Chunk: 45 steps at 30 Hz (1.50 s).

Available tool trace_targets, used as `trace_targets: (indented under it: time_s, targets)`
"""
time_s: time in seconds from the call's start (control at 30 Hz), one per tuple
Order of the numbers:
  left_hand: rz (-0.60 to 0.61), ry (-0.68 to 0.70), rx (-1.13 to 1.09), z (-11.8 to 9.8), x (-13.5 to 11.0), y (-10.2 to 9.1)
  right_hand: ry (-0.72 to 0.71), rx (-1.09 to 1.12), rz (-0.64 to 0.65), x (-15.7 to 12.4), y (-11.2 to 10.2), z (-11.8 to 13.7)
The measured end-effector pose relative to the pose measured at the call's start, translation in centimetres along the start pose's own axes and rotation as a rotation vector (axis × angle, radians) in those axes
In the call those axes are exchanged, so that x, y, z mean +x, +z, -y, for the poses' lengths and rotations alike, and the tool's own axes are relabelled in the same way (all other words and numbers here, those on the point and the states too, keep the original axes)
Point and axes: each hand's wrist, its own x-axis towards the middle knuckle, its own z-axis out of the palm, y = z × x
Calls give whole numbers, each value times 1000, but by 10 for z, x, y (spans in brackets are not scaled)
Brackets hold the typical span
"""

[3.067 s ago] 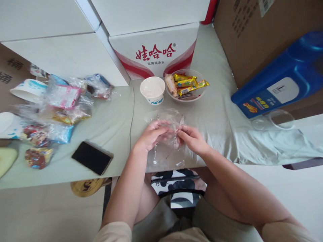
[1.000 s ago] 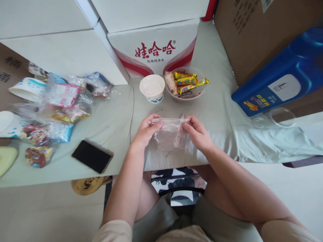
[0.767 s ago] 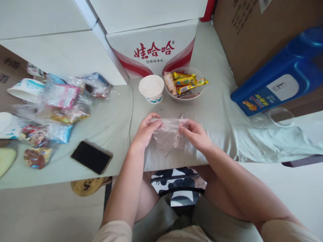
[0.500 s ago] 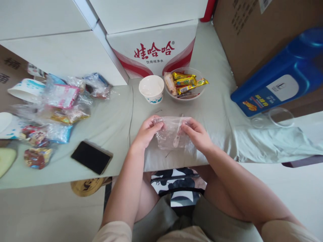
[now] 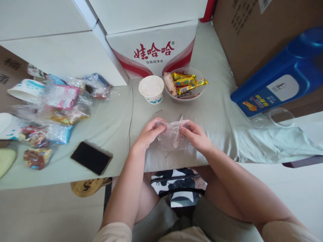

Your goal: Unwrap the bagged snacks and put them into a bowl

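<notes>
A clear plastic bag (image 5: pixel 168 140) hangs between my hands over the front of the cloth-covered surface. My left hand (image 5: pixel 152 132) pinches its upper left edge between thumb and fingers. At the upper right edge, my right hand (image 5: pixel 194 133) has its fingers closed on the bag. A small whitish plastic spoon (image 5: pixel 176 141) shows upright by the right thumb; whether it lies inside the bag or against it, I cannot tell. Beyond the hands stand a white paper cup (image 5: pixel 152 88) and a clear round bowl (image 5: pixel 189 98) of yellow-wrapped snack sticks (image 5: pixel 185 82).
Left of my arm lies a black phone (image 5: pixel 91 158). Farther left is a heap of snack wrappers (image 5: pixel 64 97) with paper cups (image 5: pixel 27 90). A white and red carton (image 5: pixel 153 50) stands behind. On the right are a large blue bottle (image 5: pixel 280 74) and a clear lid (image 5: pixel 281 117).
My hands have drawn slightly closer together and the bag's top edge has slackened and crumpled between them. Both hands keep hold of it; other things stay put.
</notes>
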Motion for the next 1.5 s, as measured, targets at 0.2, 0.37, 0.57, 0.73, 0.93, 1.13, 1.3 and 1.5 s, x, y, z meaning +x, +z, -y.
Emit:
trace_targets:
  time_s: [0.2,0.37,0.57,0.73,0.93,1.13,1.3,1.5]
  targets:
    - [48,16,96,-2,0,3,-13,-18,26,-1,2,2]
    - [43,45,160,2,1,4,-15,-25,37,-2,3,3]
    - [60,69,196,5,2,5,-10,-46,49,-1,3,-2]
    - [52,41,160,5,3,6,-15,-69,60,-1,4,-3]
    - [61,48,136,6,2,7,-29,-111,101,-1,6,-8]
    - [68,45,99,5,2,7,-52,-165,116,0,4,-8]
    - [64,46,106,6,3,6,-63,-167,115,0,4,-6]
    - [-75,57,52,2,5,3,-59,-156,73,0,3,-5]
